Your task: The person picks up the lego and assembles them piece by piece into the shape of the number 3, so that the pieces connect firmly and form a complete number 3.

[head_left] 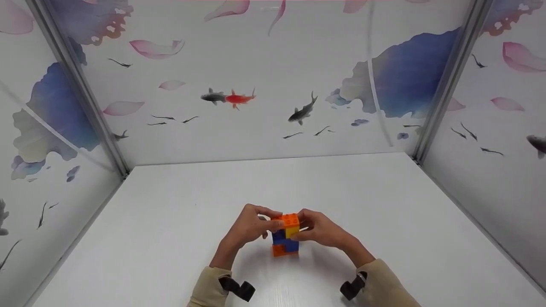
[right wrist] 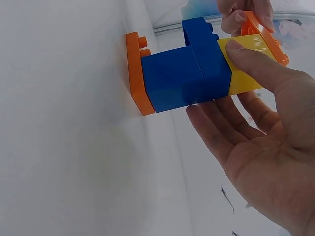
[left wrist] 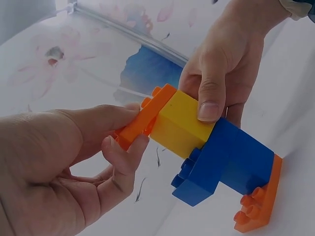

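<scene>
A small tower of toy building bricks stands on the white table between the two hands. At its foot lies an orange plate (left wrist: pixel 268 204) with studs showing. Above it come a blue brick (right wrist: pixel 172 76) and a second blue brick (left wrist: pixel 199 172) that juts out to one side. A yellow brick (left wrist: pixel 179 123) sits higher, and a thin orange plate (head_left: pixel 291 219) caps it, overhanging toward the left hand. My left hand (head_left: pixel 249 224) pinches this overhanging end between thumb and fingers. My right hand (head_left: pixel 322 229) grips the yellow brick, thumb on one face, with its lower fingers beside the blue bricks.
The white tabletop (head_left: pixel 170 200) spreads around the tower. White panels with printed fish and petals (head_left: pixel 273 64) enclose it at the back and both sides, joined by metal corner posts (head_left: pixel 81 89). Black wrist devices (head_left: pixel 243 291) sit at the beige sleeves.
</scene>
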Demonstrator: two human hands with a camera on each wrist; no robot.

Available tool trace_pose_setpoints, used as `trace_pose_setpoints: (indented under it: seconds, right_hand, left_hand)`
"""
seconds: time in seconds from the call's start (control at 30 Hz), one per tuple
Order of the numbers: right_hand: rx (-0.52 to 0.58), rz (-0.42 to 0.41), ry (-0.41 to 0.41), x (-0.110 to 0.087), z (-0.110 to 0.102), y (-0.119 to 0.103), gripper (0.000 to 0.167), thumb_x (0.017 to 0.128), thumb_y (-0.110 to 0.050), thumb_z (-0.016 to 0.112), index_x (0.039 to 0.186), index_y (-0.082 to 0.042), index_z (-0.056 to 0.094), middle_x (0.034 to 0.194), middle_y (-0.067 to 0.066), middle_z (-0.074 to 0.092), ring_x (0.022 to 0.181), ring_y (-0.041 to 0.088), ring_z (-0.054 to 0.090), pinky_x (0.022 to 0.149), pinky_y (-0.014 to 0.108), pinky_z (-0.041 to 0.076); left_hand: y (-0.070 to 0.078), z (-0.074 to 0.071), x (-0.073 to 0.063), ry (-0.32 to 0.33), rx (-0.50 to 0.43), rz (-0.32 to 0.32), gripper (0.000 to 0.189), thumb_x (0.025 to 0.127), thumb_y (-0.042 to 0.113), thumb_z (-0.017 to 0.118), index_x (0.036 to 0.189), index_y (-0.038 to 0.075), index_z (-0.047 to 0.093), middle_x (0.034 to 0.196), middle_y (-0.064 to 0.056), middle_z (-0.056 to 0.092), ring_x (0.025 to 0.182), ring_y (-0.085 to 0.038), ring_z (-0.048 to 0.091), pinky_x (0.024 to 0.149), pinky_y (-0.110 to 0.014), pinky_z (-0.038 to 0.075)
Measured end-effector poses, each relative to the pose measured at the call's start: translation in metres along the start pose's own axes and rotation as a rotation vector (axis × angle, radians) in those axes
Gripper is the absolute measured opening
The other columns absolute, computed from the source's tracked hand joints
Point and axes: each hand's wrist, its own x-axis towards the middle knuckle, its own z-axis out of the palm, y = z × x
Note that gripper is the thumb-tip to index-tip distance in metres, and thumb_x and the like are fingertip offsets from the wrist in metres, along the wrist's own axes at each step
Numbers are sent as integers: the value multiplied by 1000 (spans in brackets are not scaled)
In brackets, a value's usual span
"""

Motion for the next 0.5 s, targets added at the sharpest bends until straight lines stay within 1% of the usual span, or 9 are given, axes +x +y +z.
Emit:
trace_pose_setpoints:
  seconds: [0.17,0.27,0.4,0.5]
  right_hand:
    - [-4,4,-3,0,1,0,36,91,-23,75,120,-8,59,125,10,65,117,28,65,101,39,55]
    - [-14,1,3,-1,0,-1,36,91,-21,75,120,-8,59,125,11,65,116,28,65,101,40,55]
    - [-14,1,1,0,0,0,36,91,-22,75,120,-9,59,124,10,66,115,27,65,100,38,56]
    - [-6,5,-4,0,-1,1,36,90,-24,75,120,-10,60,124,9,66,115,26,65,100,37,56]
  left_hand:
    - [4,-1,-2,-12,23,13,29,89,22,76,113,7,77,114,-14,71,62,-13,56,54,-21,51]
    - [7,0,-3,-13,28,19,29,89,21,75,113,7,77,113,-14,71,61,-13,54,53,-19,48]
    - [7,0,-3,-10,24,5,28,89,22,76,112,7,77,110,-12,72,62,-13,55,54,-20,49]
    - [6,0,-2,-15,16,0,28,89,22,76,112,7,77,110,-11,72,66,-16,59,56,-21,52]
